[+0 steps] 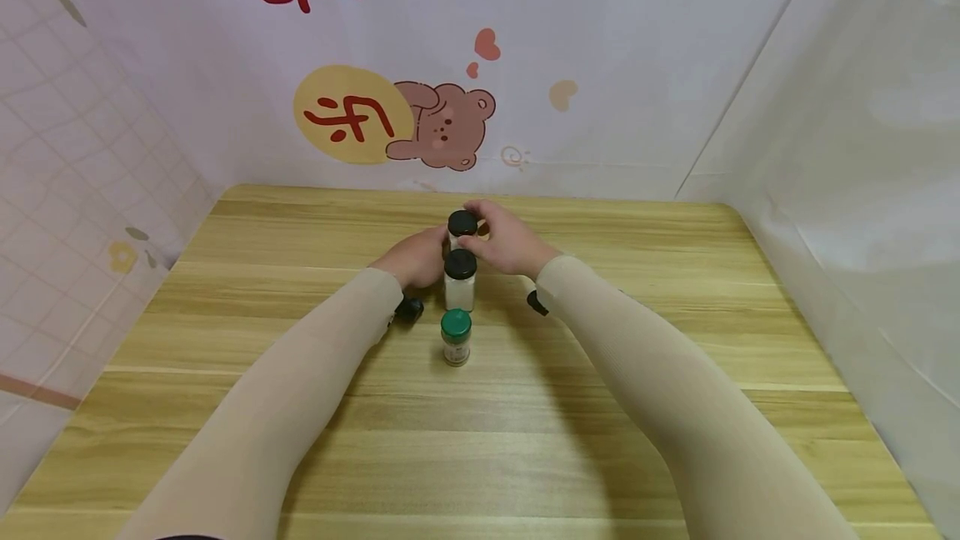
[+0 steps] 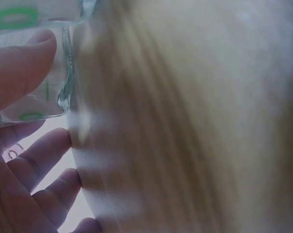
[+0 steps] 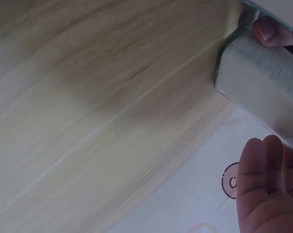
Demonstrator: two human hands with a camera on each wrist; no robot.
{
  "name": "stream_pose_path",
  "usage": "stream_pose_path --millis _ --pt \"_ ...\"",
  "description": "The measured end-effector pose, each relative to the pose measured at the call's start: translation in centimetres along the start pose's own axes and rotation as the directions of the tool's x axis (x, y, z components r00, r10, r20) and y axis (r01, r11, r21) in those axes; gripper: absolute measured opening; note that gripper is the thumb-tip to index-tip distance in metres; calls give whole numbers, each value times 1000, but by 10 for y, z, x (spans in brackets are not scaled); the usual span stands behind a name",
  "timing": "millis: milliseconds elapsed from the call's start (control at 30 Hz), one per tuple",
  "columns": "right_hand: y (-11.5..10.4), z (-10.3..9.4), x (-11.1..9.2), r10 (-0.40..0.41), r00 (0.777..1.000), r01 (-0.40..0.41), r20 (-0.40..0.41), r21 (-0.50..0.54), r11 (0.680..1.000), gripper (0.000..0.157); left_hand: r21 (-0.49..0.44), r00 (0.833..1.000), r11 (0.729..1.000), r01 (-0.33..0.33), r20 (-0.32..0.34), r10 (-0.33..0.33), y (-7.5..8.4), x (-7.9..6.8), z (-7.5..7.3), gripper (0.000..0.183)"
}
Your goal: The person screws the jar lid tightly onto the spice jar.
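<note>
A glass jar with a black lid [image 1: 462,221] stands farthest back in a short row. My left hand [image 1: 422,257] holds this jar low on its left side; in the left wrist view the thumb presses the clear glass [image 2: 51,97]. Around the lid, from the right, my right hand [image 1: 512,240] has its thumb in front and a finger behind. The right wrist view shows pale contents inside the jar [image 3: 255,80] and the other right fingers [image 3: 263,179] spread beside it. Just nearer stands a second black-lidded jar [image 1: 459,292] with white contents, overlapping the first.
A small green-lidded spice bottle [image 1: 456,338] stands nearest me, in line with the jars. The wooden table [image 1: 480,440] ends at a white printed backdrop [image 1: 630,107] with a bear drawing. Dark wrist devices [image 1: 408,309] show at both cuffs.
</note>
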State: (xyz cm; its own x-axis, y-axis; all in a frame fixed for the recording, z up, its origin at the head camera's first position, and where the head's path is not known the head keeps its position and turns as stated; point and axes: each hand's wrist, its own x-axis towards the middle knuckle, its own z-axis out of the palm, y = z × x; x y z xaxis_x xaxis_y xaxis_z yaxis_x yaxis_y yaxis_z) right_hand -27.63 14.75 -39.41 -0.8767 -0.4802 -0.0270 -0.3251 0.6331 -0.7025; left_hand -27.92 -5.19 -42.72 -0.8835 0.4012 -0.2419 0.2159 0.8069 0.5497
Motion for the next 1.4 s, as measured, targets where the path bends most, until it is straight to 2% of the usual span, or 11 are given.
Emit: stream_pose_path --millis 200,433,700,833,1033,1233,1333,1400 --pt "2 -1 1 -54 998 54 8 15 998 49 5 1000 1000 -8 -2 9 -1 1 1 44" --pt "2 0 1 -23 1000 23 -2 31 999 43 8 1000 1000 7 0 -7 0 0 0 46" --pt "4 -2 0 -31 999 31 34 10 999 60 6 1000 1000 5 0 -5 0 1 1 47" --pt "4 -1 1 -45 998 44 39 24 999 54 6 1000 1000 1 2 -1 0 0 0 47" --pt "3 0 0 3 1000 -3 9 34 999 48 0 1000 1000 0 -5 0 0 1 1 45" --pt "2 0 0 33 999 -33 5 30 999 61 5 1000 1000 6 -1 -6 1 2 0 44" --pt "1 -1 0 6 1000 -6 11 26 1000 66 9 1000 1000 7 1 -7 1 2 0 46" --pt "1 -2 0 -18 1000 18 13 24 1000 64 10 1000 1000 6 1 -6 1 1 0 47"
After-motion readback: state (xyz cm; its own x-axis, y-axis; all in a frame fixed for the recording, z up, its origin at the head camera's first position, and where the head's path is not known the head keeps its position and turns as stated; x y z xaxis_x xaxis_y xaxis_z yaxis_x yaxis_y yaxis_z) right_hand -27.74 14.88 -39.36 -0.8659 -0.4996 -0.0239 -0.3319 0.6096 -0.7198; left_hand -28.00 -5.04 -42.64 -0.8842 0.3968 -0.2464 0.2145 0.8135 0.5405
